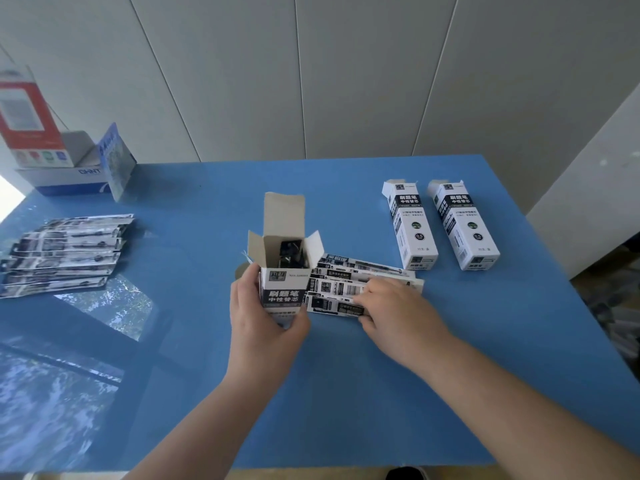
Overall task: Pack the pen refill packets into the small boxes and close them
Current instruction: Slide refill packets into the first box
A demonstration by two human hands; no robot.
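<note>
Head view: left fingers (294, 329) around upright open box (284, 271), right fingers (363, 301) pinching refill packets (341, 289) beside it.

Open upright box (284, 271), refill packets (349, 289) beside it, 2 closed boxes (440, 225) lying flat

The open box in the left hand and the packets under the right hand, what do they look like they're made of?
Open box: thin printed cardboard, its raw grey-brown inside showing on the raised flaps. Refill packets: probably glossy plastic film, flat and printed, though blur leaves that uncertain.
</note>
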